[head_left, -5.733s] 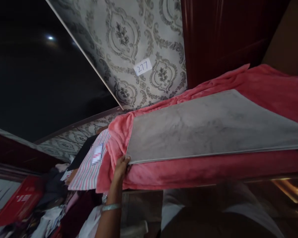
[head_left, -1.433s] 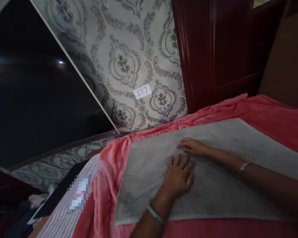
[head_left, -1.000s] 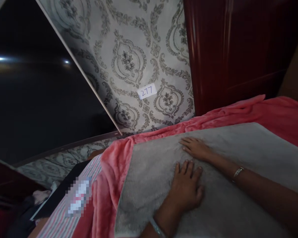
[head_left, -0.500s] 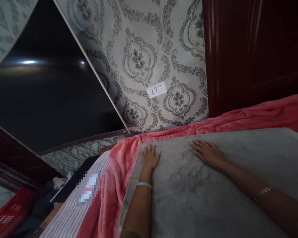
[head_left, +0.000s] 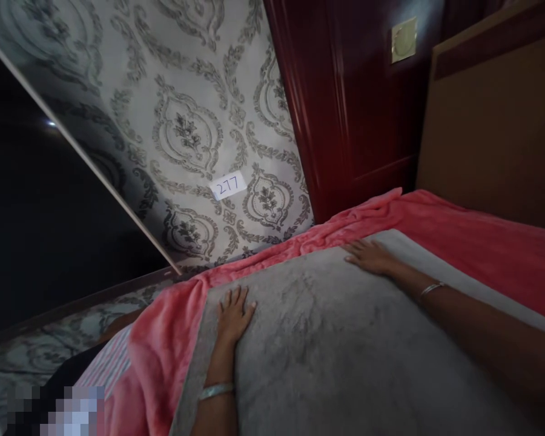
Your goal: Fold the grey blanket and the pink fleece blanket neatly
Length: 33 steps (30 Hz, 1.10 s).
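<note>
A grey, plush-looking mat lies spread over a pink blanket. My left hand rests flat near the mat's far left corner, its fingers spread and a bracelet on the wrist. Close to the far edge, toward the right corner, my right hand lies palm down with fingers stretched out. Both hands touch the mat and hold nothing. Between them the grey surface looks slightly rumpled.
Behind the blanket rises a patterned wall with a paper label reading 277. A large dark screen stands at left. On the right are a dark red panel and a brown board. Striped cloth shows at lower left.
The view has turned to the right, bringing the brown board into sight. My right hand has slid along the mat toward its far right corner. My left hand stays near the left corner.
</note>
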Motion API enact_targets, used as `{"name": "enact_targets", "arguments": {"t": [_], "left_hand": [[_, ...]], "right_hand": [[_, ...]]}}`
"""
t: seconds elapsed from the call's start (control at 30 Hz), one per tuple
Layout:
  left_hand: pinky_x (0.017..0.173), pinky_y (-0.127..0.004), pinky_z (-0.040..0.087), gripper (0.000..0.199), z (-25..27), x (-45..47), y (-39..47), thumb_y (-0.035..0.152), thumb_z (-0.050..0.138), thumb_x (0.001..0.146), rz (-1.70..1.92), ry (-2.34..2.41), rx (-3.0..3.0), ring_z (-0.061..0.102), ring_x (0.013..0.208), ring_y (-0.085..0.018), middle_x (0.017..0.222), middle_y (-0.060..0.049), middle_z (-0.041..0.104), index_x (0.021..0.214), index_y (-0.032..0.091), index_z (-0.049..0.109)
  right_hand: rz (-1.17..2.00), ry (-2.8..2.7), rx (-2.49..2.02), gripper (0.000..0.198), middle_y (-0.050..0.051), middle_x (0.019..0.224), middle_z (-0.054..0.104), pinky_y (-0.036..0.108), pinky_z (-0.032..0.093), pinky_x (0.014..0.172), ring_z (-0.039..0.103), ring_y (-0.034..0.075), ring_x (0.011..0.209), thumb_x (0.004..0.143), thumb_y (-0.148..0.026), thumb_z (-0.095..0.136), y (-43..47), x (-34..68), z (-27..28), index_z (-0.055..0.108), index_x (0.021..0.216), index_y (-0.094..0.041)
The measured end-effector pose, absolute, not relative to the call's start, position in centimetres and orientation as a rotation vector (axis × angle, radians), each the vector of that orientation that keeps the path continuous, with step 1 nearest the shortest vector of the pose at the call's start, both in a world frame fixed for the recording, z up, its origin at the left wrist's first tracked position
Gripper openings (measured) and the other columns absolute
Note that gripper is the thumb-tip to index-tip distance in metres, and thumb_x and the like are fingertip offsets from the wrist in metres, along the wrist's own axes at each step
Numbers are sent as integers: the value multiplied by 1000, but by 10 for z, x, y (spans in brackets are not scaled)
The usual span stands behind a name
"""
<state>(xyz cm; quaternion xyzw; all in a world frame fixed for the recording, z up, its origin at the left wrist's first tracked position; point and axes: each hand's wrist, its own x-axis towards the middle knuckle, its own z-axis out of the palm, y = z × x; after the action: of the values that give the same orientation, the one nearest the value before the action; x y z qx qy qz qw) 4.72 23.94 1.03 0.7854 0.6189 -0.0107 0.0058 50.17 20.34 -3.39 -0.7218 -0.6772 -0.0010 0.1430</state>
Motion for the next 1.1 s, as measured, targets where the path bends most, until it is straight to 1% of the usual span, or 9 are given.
{"name": "enact_targets", "arguments": {"t": [0.13, 0.2, 0.3, 0.4, 0.57, 0.73, 0.83, 0.93, 1.1], "left_hand": [[125, -59, 13, 63, 11, 47, 239, 52, 33, 102, -36, 1945, 2466, 14, 158, -32, 171, -3, 20, 161, 29, 31], [125, -59, 14, 63, 11, 47, 239, 52, 32, 102, -35, 1946, 2475, 14, 158, -31, 171, -3, 21, 161, 30, 31], [125, -59, 14, 63, 12, 48, 240, 51, 31, 102, -52, 1944, 2475, 14, 158, -31, 171, -4, 21, 161, 29, 31], [125, -59, 14, 63, 12, 49, 240, 50, 30, 103, -51, 1944, 2484, 14, 158, -31, 170, -5, 21, 161, 27, 31], [125, -58, 15, 64, 17, 49, 239, 50, 29, 103, -62, 1924, 2506, 14, 158, -31, 171, -5, 20, 162, 26, 28], [122, -62, 23, 63, 34, 61, 222, 51, 30, 102, -134, 1949, 2422, 21, 156, -34, 169, -8, 26, 160, 27, 34], [121, -62, 26, 61, 32, 80, 187, 53, 31, 103, -45, 1828, 2564, 28, 154, -35, 167, -11, 32, 158, 27, 39], [125, -59, 16, 60, 19, 93, 147, 55, 36, 102, -30, 1375, 2836, 18, 158, -30, 170, -3, 27, 159, 34, 35], [125, -61, 16, 63, 8, 74, 122, 55, 33, 104, -78, 1533, 2750, 18, 158, -31, 170, -3, 26, 161, 31, 30]], "right_hand": [[-71, -1738, -2233, 68, 23, 150, 50, 82, 37, 96, 45, 48, 137, 94, -53, 26, 179, 564, -23, 59, 142, -18], [-96, -1726, -2227, 70, 25, 151, 47, 84, 33, 98, 40, 50, 140, 96, -54, 25, 164, 561, -24, 59, 143, -16], [-64, -1913, -2065, 66, 11, 160, 40, 65, 28, 117, 30, 37, 151, 96, -62, 33, 141, 528, -34, 53, 150, -29], [69, -2057, -1980, 66, 1, 163, 37, 56, 29, 121, 30, 30, 152, 95, -66, 35, 120, 507, -44, 47, 153, -38], [88, -1811, -2272, 72, 7, 166, 28, 64, 21, 122, 23, 36, 153, 97, -58, 22, 91, 542, -39, 42, 158, -24], [69, -1632, -2386, 68, 17, 161, 35, 76, 27, 112, 30, 47, 147, 98, -51, 25, 66, 540, -29, 50, 151, -18], [-28, -1854, -2186, 66, 12, 165, 31, 74, 29, 113, 26, 45, 150, 98, -55, 28, 50, 496, -29, 47, 154, -25], [36, -2132, -1930, 66, 8, 166, 30, 69, 29, 115, 25, 41, 151, 99, -58, 29, 35, 461, -34, 41, 157, -30], [102, -1894, -2247, 67, 10, 167, 25, 66, 22, 119, 20, 39, 153, 100, -53, 32, 12, 493, -42, 37, 160, -22]]}}
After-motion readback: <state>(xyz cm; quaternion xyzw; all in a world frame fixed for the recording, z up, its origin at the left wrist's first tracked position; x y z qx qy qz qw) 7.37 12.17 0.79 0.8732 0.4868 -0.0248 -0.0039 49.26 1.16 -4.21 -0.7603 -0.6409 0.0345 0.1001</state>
